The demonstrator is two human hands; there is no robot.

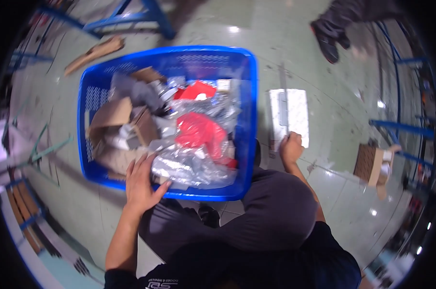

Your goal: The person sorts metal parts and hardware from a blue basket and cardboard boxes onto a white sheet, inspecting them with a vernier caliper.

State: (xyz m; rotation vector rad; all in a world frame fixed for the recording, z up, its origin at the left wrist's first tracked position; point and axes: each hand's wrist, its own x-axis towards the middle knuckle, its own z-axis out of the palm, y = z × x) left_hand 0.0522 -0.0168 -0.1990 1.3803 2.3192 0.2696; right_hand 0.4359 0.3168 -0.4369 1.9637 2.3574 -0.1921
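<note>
In front of me stands a blue plastic basket [252, 91], filled with packaging scraps. My left hand [142, 185] reaches over its near rim, fingers outstretched on a piece of brown cardboard [113, 160], beside crumpled clear plastic wrap [194, 168]. Red plastic bags [198, 130] lie further in. To the right of the basket, my right hand [291, 148] has its fingers closed around the near end of a long thin metal strip with a grey plate [283, 110]. This strip runs over a flat white box [297, 113] on the floor. The closed fingers partly hide the grip.
A torn strip of cardboard [96, 54] lies beyond the basket at the left, near blue metal legs [158, 21]. An open cardboard box [370, 164] sits on the floor at the right. Another person's shoe [326, 43] shows at the far right.
</note>
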